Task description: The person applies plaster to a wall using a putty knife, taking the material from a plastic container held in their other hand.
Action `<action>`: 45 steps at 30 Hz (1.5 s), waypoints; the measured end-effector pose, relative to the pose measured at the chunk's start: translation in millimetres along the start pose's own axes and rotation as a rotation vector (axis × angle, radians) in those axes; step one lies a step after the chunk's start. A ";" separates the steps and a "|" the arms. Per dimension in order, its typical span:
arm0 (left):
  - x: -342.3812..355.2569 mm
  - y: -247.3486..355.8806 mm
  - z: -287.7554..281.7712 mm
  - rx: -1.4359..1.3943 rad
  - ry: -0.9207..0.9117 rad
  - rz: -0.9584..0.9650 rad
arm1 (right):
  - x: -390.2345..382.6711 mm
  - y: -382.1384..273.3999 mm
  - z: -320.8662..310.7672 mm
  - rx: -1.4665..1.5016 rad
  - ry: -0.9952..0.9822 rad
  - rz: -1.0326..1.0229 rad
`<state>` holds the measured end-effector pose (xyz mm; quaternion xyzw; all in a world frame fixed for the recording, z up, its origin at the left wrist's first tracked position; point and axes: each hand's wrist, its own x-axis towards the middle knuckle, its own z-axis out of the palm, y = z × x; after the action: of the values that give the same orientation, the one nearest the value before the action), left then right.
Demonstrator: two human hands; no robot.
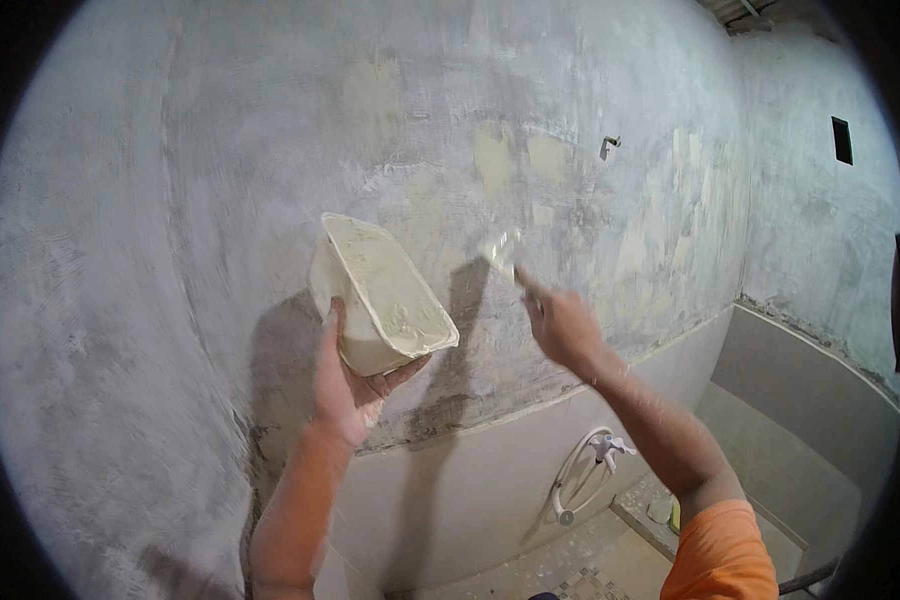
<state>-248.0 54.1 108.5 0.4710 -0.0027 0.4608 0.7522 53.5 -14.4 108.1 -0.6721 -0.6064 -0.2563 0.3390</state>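
My left hand [355, 395] grips a cream plastic tub [395, 285] from below, its fingers and thumb wrapped round the base. The tub is tilted, and pale filler paste coats its inside. To the right, my right hand [565, 325] is closed round the handle of a putty knife. The blade of that putty knife [503, 252] is blurred and lies at or close to the grey plastered wall [260, 150]; I cannot tell whether it touches. Around the blade the wall bears several cream patches of filler [494, 158].
A bare pipe outlet [610, 143] juts from the wall at upper right. Below runs a tiled band [490, 475] with a white tap and hose [602, 450]. At lower right is a low ledge [650, 515]. A small dark opening [842, 140] sits in the right wall.
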 end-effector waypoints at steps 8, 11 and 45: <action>2.0 -7.1 12.4 0.041 -0.041 -0.009 | 148.6 -29.3 -40.5 0.054 0.360 -0.043; 4.9 -12.9 8.6 0.060 -0.039 -0.003 | 137.6 -23.2 -15.7 0.074 0.388 -0.053; -6.0 -18.6 -10.9 -0.086 -0.058 0.119 | 70.7 7.6 41.1 0.246 0.184 0.051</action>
<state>-243.2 55.2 86.7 0.4503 -0.0724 0.4904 0.7426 67.7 62.1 134.2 -0.6144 -0.5822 -0.2317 0.4794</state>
